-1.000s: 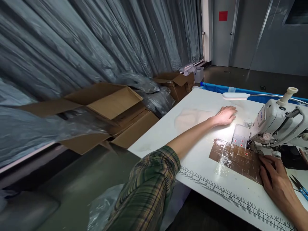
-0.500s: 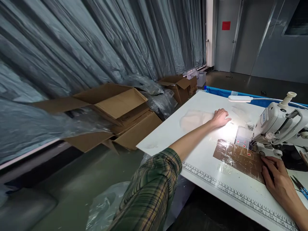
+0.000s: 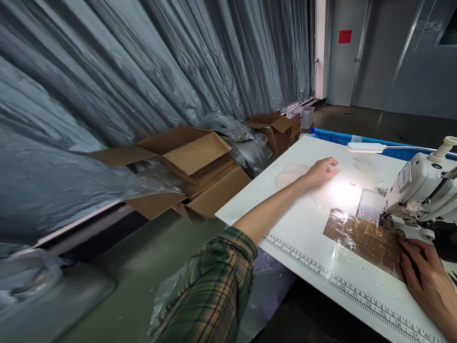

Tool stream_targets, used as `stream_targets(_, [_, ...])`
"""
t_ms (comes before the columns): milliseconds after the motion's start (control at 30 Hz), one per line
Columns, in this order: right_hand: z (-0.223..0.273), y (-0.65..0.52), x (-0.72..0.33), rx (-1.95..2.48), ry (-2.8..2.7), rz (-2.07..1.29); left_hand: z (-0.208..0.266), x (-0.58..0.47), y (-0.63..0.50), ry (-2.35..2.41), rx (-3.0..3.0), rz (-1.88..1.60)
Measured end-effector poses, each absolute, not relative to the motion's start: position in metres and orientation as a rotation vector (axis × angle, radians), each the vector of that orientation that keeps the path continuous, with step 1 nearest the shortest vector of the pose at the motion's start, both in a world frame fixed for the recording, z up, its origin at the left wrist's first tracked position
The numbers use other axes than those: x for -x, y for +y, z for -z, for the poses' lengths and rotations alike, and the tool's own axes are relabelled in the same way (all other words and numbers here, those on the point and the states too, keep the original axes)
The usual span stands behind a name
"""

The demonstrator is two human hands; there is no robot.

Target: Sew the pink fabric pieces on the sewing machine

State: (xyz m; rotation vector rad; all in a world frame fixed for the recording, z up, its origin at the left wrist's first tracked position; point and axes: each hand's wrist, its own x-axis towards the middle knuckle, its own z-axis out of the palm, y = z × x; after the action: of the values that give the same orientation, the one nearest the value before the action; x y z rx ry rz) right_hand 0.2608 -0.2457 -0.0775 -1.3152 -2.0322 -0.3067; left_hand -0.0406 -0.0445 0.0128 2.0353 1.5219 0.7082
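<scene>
My left hand [image 3: 321, 172] is over the far part of the white table, fingers bent and thumb apart, with nothing visible in its grasp. Beside that wrist lies a pale, sheer piece of fabric [image 3: 290, 176], partly covered by the forearm. At the right, my right hand [image 3: 426, 269] rests with its fingers stretched along the right end of a brown, tape-covered panel [image 3: 371, 245]. Just above those fingertips stands the needle area of a white sewing machine [image 3: 410, 183]. Whether the fingertips touch any cloth there is hidden.
A ruler strip [image 3: 342, 288] runs along the near edge of the table [image 3: 285, 214]. A white lamp [image 3: 366, 147] on a bendy arm lights the surface. Open cardboard boxes [image 3: 196, 157] and plastic bags stand on the floor at left, before a grey curtain [image 3: 178, 62].
My left hand has pulled back slightly toward me, and its fingers have turned from lying on the table to curled. My right hand stays at the panel's end. The view has swung left.
</scene>
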Motion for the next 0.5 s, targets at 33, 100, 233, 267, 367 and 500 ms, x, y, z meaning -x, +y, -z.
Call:
stream_targets(33, [0.078, -0.246, -0.261, 1.311, -2.04, 0.32, -0.014, 0.052, -0.05, 1.557, -2.054, -0.692])
stream_targets(100, [0.08, -0.246, -0.263, 1.306, -2.041, 0.341, -0.013, 0.072, -0.063, 1.618, -2.076, -0.641])
stream_targets(233, [0.083, -0.245, -0.265, 1.278, -2.066, 0.359, -0.003, 0.095, -0.085, 1.672, -2.074, -0.535])
stream_targets(267, [0.085, -0.245, -0.266, 1.277, -2.07, 0.352, 0.001, 0.098, -0.088, 1.674, -2.071, -0.526])
stream_targets(367, [0.092, -0.244, -0.27, 1.269, -2.047, 0.29, 0.008, 0.102, -0.095, 1.661, -2.072, -0.548])
stream_targets(500, [0.106, -0.242, -0.279, 1.28, -1.997, 0.111, 0.007, 0.108, -0.094, 1.578, -2.085, -0.608])
